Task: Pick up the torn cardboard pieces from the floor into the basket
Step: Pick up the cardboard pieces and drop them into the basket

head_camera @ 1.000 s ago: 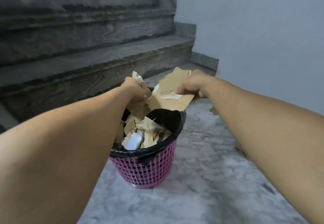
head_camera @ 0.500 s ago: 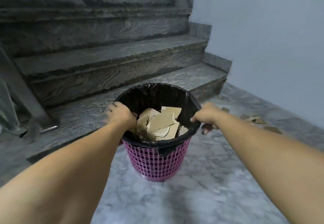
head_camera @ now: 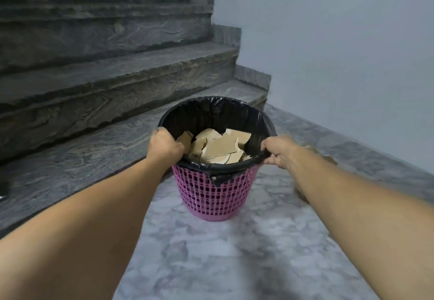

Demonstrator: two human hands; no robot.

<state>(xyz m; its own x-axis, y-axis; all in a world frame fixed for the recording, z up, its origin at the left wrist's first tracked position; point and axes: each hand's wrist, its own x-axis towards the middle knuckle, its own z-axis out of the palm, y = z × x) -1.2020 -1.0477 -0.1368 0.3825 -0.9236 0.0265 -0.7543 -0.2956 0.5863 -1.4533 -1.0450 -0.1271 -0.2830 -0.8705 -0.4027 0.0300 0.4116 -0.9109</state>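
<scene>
Basket: pink lattice basket [head_camera: 215, 196] stands upright on the marble floor [head_camera: 246, 259] at frame centre, lined with a black bag [head_camera: 218, 114] folded over its rim.
Cardboard in basket: torn cardboard pieces [head_camera: 220, 148] lie heaped inside the liner, below the rim.
Left hand: my left hand [head_camera: 164, 144] grips the rim at 9 o'clock, fingers curled over the liner's edge.
Right hand: my right hand [head_camera: 279, 150] grips the rim at 3 o'clock, fingers pinching the liner.
Loose cardboard: brown scraps [head_camera: 328, 159] lie on the floor at 3 o'clock of the basket, partly hidden behind my right forearm.
Surroundings: dark stone stairs [head_camera: 105, 83] rise at 10 o'clock; pale wall [head_camera: 340, 53] at 2 o'clock.
</scene>
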